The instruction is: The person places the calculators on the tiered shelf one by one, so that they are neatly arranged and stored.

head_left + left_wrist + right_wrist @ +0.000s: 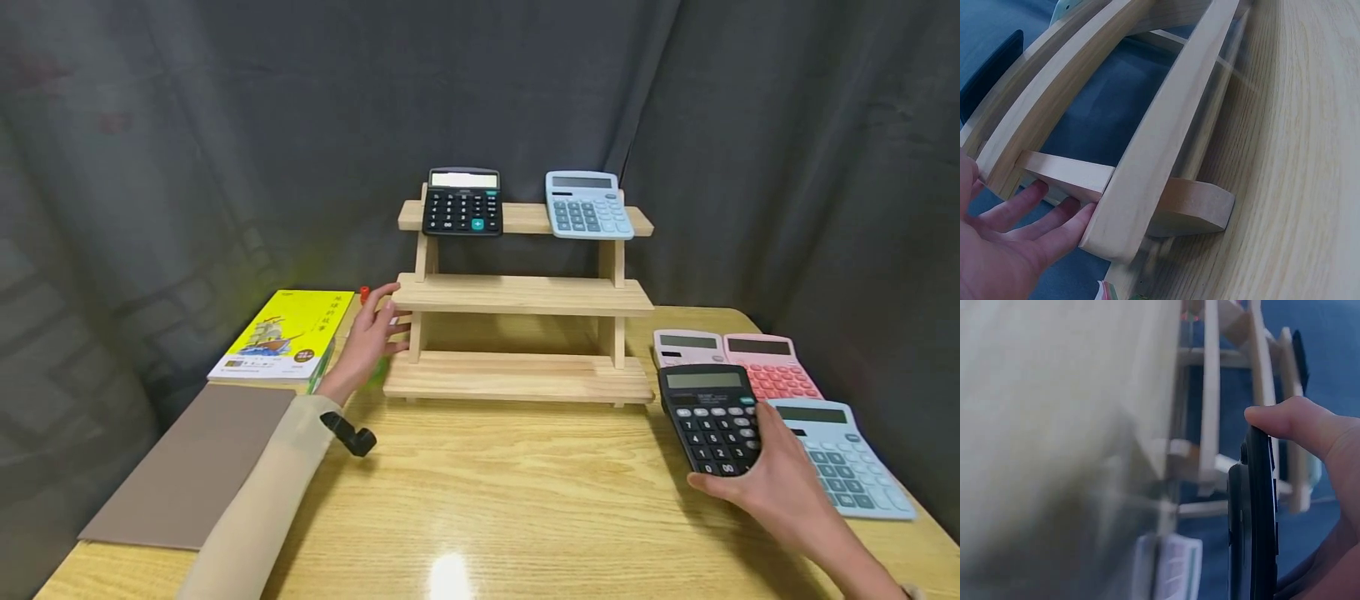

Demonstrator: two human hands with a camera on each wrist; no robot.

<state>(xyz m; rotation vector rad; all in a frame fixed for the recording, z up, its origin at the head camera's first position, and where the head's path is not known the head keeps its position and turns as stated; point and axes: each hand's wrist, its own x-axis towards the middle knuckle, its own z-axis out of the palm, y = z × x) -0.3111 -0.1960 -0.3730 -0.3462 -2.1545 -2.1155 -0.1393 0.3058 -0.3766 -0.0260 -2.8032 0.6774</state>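
Three-tier wooden rack [517,296] sits ahead of both hands, long axis left-right; left hand [372,333] flat, fingers straight against its left end; right hand [780,479] grips black calculator [708,421] at its near edge, well right of the rack, long axis pointing away; right hand nearer.

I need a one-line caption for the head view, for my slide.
Right hand grips a black calculator; left hand touches the wooden rack.

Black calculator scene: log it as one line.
left hand: steadies wooden rack | right hand: grips black calculator | shelf: two calculators
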